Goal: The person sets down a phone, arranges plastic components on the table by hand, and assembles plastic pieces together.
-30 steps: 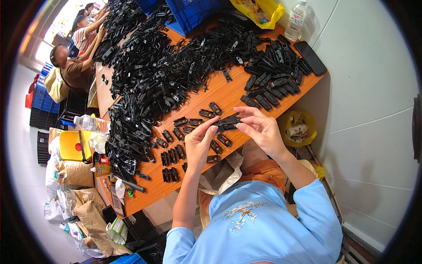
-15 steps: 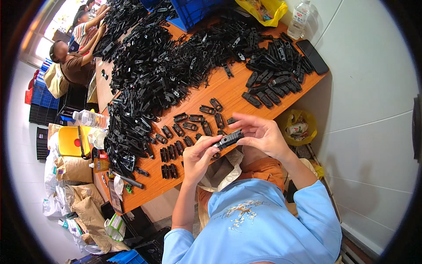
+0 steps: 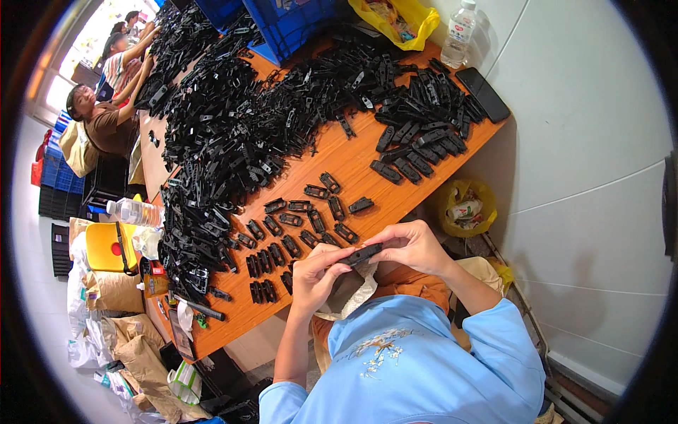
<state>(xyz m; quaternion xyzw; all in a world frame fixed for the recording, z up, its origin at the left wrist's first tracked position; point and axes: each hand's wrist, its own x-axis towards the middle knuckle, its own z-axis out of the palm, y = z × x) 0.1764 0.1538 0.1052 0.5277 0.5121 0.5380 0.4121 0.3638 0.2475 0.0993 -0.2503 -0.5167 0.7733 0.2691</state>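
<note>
Right now both of your hands meet just off the near edge of the orange table, above your lap. Your left hand and right hand share one small black plastic part, a flat oblong piece held level between them. Left fingers curl in and pinch its near end; right thumb and fingers close on the far end. Neither hand is spread; both are pressed onto the part.

Under your hands a pale cloth or bag lies in your lap; which one it is, you cannot tell from this view.

On the table just ahead of your hands, sorted parts lie in loose rows, apart from one another. Beyond them a big heap of black parts covers much of the tabletop. A second cluster of longer black pieces sits toward the right end, near a dark phone lying flat at the table's far right corner.

A clear water bottle stands by the wall, beside a yellow bag. Blue crates stand at the far edge.

Other people sit at the far left end, their hands in the heap. Below the table's left side: a yellow container, a lying bottle, brown paper sacks.
</note>
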